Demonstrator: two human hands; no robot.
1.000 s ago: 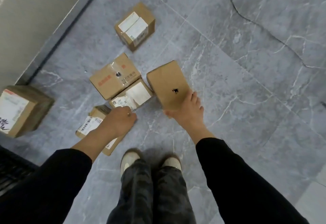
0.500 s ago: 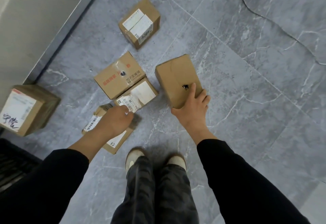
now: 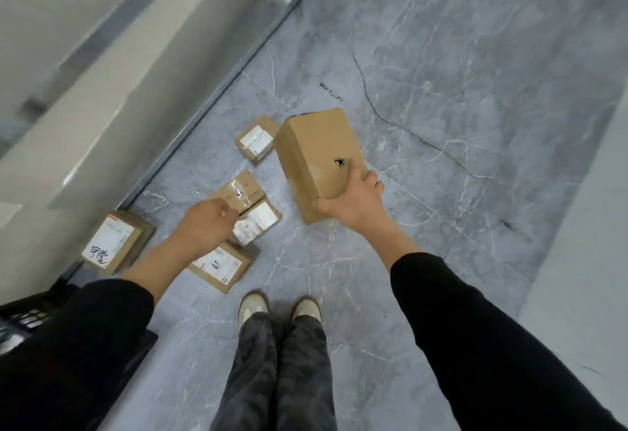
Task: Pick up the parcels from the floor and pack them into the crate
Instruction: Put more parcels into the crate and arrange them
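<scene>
My right hand (image 3: 353,204) grips the near end of a plain brown parcel (image 3: 317,155) with a small black mark, held tilted above the floor. My left hand (image 3: 207,223) hovers with curled fingers and nothing in it over a cluster of three parcels: a taped parcel (image 3: 244,191), a small white-labelled parcel (image 3: 260,223) and a flat parcel with a handwritten label (image 3: 221,267). Another small labelled parcel (image 3: 256,140) lies farther off. A larger parcel with handwriting (image 3: 112,247) stands by the wall at left. A corner of the black crate (image 3: 30,311) shows at lower left, mostly hidden by my sleeve.
A pale wall with a dark skirting strip (image 3: 210,97) runs diagonally along the left. The grey marble floor (image 3: 458,124) stretches to the right. My shoes (image 3: 278,308) stand just behind the parcels. A pale surface (image 3: 584,260) borders the right edge.
My right hand has lifted the plain brown parcel off the floor. My left hand has come up off the labelled parcels. The view has risen and swung back, showing more wall.
</scene>
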